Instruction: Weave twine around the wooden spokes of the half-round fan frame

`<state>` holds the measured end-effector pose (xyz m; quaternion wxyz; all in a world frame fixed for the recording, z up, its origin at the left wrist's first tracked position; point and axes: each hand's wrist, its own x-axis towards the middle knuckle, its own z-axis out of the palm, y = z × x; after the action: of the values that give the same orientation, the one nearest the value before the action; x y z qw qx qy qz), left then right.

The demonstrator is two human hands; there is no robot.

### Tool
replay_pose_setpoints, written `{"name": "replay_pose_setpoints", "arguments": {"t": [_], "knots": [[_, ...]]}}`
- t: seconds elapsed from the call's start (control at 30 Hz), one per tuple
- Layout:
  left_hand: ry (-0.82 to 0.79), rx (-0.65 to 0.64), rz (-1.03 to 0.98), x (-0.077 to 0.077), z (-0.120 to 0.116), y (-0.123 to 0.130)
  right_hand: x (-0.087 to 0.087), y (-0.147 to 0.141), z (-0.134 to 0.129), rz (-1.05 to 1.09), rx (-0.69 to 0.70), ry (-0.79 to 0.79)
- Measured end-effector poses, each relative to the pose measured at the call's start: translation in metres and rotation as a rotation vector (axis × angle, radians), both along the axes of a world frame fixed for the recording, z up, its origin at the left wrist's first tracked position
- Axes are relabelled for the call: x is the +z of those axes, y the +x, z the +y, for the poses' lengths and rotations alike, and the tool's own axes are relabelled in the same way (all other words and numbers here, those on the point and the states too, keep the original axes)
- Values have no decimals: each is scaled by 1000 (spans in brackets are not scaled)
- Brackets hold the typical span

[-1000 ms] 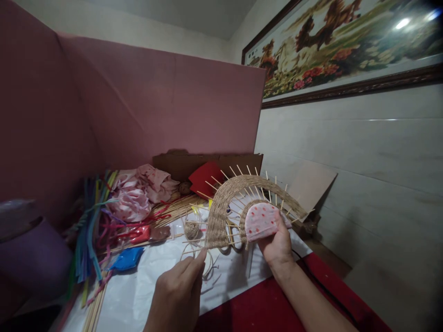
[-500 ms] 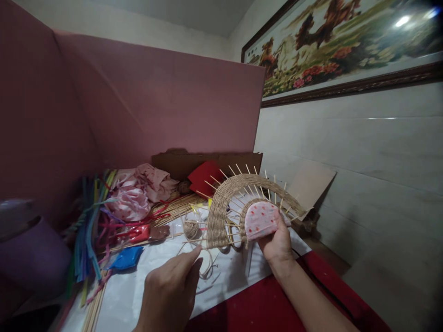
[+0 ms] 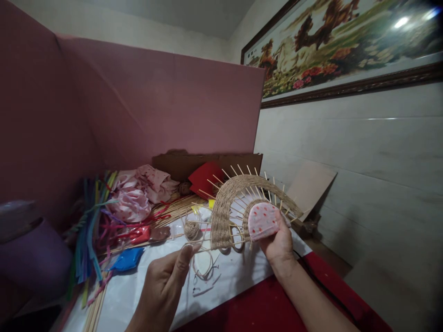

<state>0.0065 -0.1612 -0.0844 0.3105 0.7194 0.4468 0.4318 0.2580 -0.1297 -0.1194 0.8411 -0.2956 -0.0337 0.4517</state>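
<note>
My right hand (image 3: pixel 279 242) grips a half-round woven fan by its pink, red-spotted fabric centre (image 3: pixel 263 221), thumb on the front and fingers behind. Around that centre runs a broad arched band of brown twine weaving (image 3: pixel 221 210), with thin wooden sticks poking out past its outer edge. At the band's lower left end, my left hand (image 3: pixel 164 276) pinches a strand of twine (image 3: pixel 204 249) between thumb and index finger. Behind lies a ball of twine (image 3: pixel 191 229). Scissors (image 3: pixel 237 240) show partly beneath the fan.
Colourful pipe cleaners (image 3: pixel 88 230) and crumpled pink cloth (image 3: pixel 133 198) lie at the left, with a blue packet (image 3: pixel 128 259) before them. A purple container (image 3: pixel 31 258) stands at the far left. Cardboard (image 3: pixel 238 161) lines the back. White sheeting (image 3: pixel 138 295) covers part of the red tabletop (image 3: pixel 256 309).
My left hand has drawn left and down from the band's end, its thumb now closed against the index finger on the strand. The fan has shifted slightly right.
</note>
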Motion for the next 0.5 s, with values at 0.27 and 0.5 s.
{"name": "replay_pose_setpoints", "arguments": {"t": [0.27,0.5], "knots": [[-314,-105,-201,8,5,-1,0,1,1,-17,-3,32],[-363,-111,-151,21,5,-9,1,1,1,3,-16,18]]}}
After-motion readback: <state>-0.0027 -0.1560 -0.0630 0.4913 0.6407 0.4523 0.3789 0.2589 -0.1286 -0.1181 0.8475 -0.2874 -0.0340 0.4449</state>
